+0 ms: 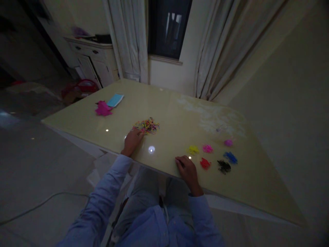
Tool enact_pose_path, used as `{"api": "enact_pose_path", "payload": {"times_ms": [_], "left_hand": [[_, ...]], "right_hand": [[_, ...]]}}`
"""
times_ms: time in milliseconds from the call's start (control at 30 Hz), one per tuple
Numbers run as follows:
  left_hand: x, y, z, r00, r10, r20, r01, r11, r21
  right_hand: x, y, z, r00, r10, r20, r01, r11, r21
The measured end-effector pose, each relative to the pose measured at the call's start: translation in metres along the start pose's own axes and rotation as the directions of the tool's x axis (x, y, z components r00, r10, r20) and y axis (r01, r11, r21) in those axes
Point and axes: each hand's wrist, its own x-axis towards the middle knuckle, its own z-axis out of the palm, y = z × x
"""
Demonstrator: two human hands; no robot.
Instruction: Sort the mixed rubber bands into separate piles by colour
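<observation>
A tangled pile of small mixed-colour rubber bands (149, 126) lies on the table near its front left. My left hand (133, 139) rests at the near edge of this pile, its fingers reaching onto the bands and touching them; I see no band lifted. To the right, my right hand (187, 168) lies on the table by the front edge, its fingers curled in and the thumb close to them. What it may hold is hidden. Beside it are single-colour heaps: yellow (192, 150), pink (207, 148), red (205, 163), black (224, 166), blue (230, 157) and purple (228, 142).
At the far left of the pale glossy table (169, 113) lie a light-blue packet (115, 100) and a crumpled magenta piece (103, 108). Behind stand a white cabinet (94, 60) and curtains (132, 41). A cable (51, 196) crosses the floor.
</observation>
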Motion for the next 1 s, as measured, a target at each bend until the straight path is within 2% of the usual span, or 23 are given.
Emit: {"api": "enact_pose_path", "payload": {"times_ms": [167,367,700,1000], "left_hand": [[0.0007,0.0048,0.0001,0.999,-0.016,0.030,0.014,0.999,0.050],[0.0033,-0.0004,0.0031,0.999,0.004,0.051,-0.009,0.995,0.098],[0.0037,0.0006,-0.0050,0.981,0.137,0.138,-0.165,0.963,0.212],[0.0066,-0.0029,-0.0023,0.973,0.178,0.146,-0.204,0.961,0.185]], "right_hand": [[-0.0010,-0.0001,0.0000,1.000,0.002,-0.005,-0.002,1.000,0.007],[-0.0017,0.0014,0.0000,1.000,0.000,-0.006,0.000,1.000,0.013],[-0.0003,-0.0034,-0.0017,1.000,0.021,-0.003,-0.021,1.000,0.001],[-0.0021,0.0022,0.0014,0.999,0.039,0.007,-0.039,0.999,0.001]]}}
